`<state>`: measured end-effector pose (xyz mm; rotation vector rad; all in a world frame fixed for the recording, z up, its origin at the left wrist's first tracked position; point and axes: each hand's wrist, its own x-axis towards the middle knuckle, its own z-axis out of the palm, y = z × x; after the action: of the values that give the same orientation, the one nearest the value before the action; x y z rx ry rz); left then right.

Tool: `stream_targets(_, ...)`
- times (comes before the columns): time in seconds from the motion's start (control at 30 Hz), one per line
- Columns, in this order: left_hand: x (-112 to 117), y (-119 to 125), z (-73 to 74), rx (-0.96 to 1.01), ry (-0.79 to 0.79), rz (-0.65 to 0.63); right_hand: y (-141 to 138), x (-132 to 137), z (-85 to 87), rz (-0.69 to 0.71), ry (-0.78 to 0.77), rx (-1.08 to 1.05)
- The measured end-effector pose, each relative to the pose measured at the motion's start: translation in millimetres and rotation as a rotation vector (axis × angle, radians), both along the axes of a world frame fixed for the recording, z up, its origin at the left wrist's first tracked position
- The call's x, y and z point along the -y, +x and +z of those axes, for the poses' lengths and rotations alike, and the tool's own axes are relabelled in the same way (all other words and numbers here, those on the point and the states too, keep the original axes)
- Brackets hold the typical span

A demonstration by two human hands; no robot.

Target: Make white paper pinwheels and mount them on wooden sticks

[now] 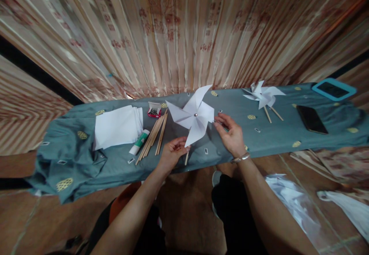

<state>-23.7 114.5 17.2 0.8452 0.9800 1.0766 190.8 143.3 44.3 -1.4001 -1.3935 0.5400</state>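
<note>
A white paper pinwheel (188, 120) with several curved blades and a round metal pin at its centre is between my hands, above the cloth. Its thin wooden stick (186, 158) shows below the lowest blade. My left hand (172, 152) is closed, thumb and fingertips pinching at the lower blade tip, by the stick; the exact grip is partly hidden. My right hand (232, 135), wearing a metal bracelet (241, 157), has thumb and bent fingers brought together at the edge of the right blade.
Left on the cloth-covered bench (77, 151) lie white paper sheets (117, 127), a glue stick (139, 142), several wooden sticks (152, 136) and a small red box of pins (154, 111). To the right are more pinwheels (263, 94), a phone (311, 119) and a blue-framed device (334, 89).
</note>
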Motion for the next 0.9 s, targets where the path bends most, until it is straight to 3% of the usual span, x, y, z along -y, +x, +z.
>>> stream_targets(0.27, 2, 0, 5.1, -0.013, 0.006, 0.003, -3, -3, -2.6, 0.015, -0.047, -0.091)
stream_targets(0.43, -1, -1, 4.1, -0.029, 0.001, 0.083, -5, -1, -2.5, 0.005, -0.104, -0.192)
stream_targets(0.9, -5, -3, 4.4, -0.001, -0.01, 0.167, -33, 9, -1.6, 0.172, -0.275, -0.508)
